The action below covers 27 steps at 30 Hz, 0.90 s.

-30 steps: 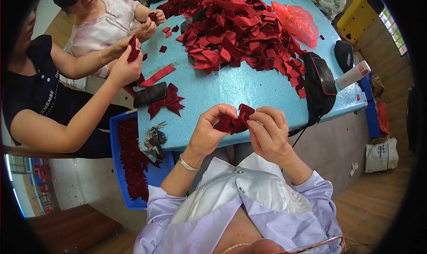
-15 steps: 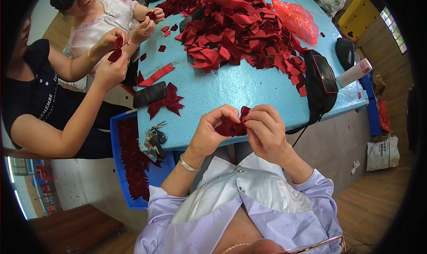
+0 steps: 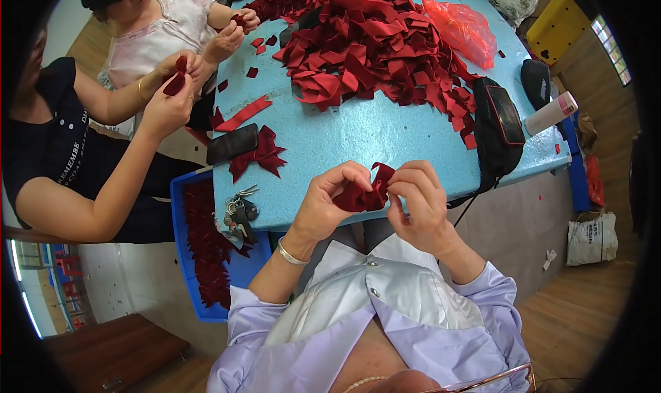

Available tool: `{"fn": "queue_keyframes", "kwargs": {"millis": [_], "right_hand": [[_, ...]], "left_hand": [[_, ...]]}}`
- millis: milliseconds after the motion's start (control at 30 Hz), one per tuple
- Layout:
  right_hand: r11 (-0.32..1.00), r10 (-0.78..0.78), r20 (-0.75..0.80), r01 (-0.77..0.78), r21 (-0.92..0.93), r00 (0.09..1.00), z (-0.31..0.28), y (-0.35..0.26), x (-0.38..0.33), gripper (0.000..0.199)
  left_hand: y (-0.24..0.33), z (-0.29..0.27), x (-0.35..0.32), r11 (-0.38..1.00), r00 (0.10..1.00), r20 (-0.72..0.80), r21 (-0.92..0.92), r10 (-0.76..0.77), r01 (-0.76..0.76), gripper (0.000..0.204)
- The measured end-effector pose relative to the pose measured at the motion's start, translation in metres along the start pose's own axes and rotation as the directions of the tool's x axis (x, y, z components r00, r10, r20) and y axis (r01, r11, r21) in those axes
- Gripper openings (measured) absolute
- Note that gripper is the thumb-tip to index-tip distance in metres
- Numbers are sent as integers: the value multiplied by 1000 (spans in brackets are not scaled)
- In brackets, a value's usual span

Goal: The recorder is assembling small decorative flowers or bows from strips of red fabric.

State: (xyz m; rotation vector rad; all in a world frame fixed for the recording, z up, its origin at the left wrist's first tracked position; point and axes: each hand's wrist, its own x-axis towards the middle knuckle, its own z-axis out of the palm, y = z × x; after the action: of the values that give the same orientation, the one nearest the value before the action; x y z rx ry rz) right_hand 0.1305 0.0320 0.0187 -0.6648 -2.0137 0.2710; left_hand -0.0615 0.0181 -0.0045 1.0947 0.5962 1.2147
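A dark red velvet ribbon (image 3: 361,197), folded over with one end sticking up, is held in front of my chest at the table's near edge. My left hand (image 3: 319,204) pinches its left side between thumb and fingers. At the ribbon's right end, the fingertips of my right hand (image 3: 421,207) are closed on its edge. The exact fold behind the fingers is hidden. Beyond my hands, a large heap of cut red ribbon pieces (image 3: 365,45) covers the far middle of the light blue table (image 3: 330,145).
On the left, a black phone (image 3: 232,144) overlaps red ribbon strips (image 3: 260,157), with keys (image 3: 241,210) nearer. A blue bin (image 3: 248,259) holds dark red pieces. To the right lie a black bag (image 3: 497,135) and a pale bottle (image 3: 551,113). Two people at left handle ribbons.
My right hand has shifted slightly right, drawing apart from my left, and the ribbon between them has opened out, its upper end now showing. The nearer co-worker's hands have moved a little.
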Motion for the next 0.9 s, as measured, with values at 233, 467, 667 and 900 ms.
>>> {"fn": "queue_keyframes", "kwargs": {"millis": [233, 467, 667, 900], "right_hand": [[1000, -7, 27, 7, 14, 1000, -8, -5, 11, 31], [996, -54, 117, 62, -62, 992, 0, -3, 4, 30], [1000, -17, 48, 17, 12, 999, -5, -4, 8, 35], [998, -44, 114, 39, 39, 992, -8, -3, 11, 30]], "left_hand": [[-2, -4, 0, 999, 1000, -11, -33, 23, -24, 25], [-2, 4, 0, 1000, 1000, 15, 7, 5, -5, 31], [4, 0, 2, 999, 1000, 1, -38, 29, -29, 30], [1, 2, 1, 999, 999, 16, -8, 32, -31, 31]]}}
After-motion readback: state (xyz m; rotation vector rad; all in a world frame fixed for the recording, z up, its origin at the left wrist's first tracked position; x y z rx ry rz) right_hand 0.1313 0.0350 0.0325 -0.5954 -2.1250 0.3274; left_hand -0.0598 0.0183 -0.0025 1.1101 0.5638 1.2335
